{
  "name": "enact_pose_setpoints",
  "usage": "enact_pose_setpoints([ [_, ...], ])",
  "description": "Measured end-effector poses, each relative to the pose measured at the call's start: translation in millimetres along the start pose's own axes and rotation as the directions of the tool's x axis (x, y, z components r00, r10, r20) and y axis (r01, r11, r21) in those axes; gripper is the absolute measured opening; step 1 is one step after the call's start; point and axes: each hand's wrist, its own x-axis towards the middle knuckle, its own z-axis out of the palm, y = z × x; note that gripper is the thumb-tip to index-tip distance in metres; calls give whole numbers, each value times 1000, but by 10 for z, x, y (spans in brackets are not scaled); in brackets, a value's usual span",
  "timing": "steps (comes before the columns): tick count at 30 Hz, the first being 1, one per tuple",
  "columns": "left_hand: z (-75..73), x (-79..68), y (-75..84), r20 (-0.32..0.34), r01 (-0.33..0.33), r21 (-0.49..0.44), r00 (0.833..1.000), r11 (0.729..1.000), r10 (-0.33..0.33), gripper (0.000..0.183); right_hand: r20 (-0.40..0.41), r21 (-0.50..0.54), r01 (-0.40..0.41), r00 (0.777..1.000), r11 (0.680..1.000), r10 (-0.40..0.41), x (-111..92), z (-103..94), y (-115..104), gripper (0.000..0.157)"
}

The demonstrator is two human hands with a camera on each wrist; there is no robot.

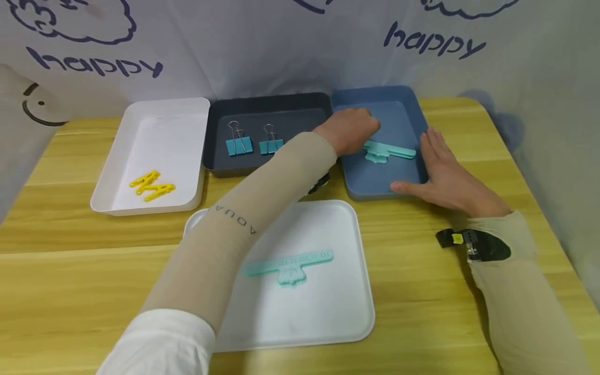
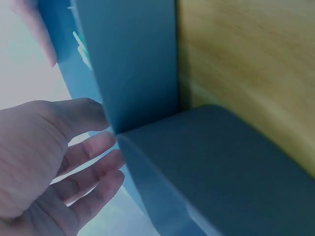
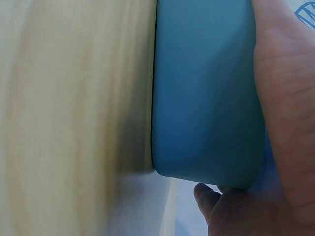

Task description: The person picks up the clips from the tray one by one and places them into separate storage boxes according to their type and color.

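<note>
My left hand (image 1: 350,130) reaches across to the left wall of the blue tray (image 1: 363,194). Its fingers bend at the rim; in the left wrist view, thumb and fingertips (image 2: 115,179) come together at the tray's edge, partly hidden from the head view. My right hand (image 1: 450,179) rests against the tray's front right corner, fingers straight along the side and thumb along the front. Inside this tray lies a mint-green wide bag clip (image 1: 389,151). Another mint-green bag clip (image 1: 291,267) lies on the white flat tray (image 1: 323,317), under the left forearm.
A dark grey tray (image 1: 274,102) with two teal binder clips (image 1: 239,146) adjoins the blue tray's left side. Farther left, a white deep tray (image 1: 164,130) holds yellow clothespins (image 1: 152,186). A white cloth (image 1: 262,47) with drawings hangs behind the wooden table (image 1: 408,312).
</note>
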Motion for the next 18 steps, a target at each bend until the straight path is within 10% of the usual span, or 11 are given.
enact_pose_setpoints([
  [18,-139,-395,-62,11,29,-4,1000,1000,-29,43,15,-12,5,1000,1000,-4,20,21,-19,128],
])
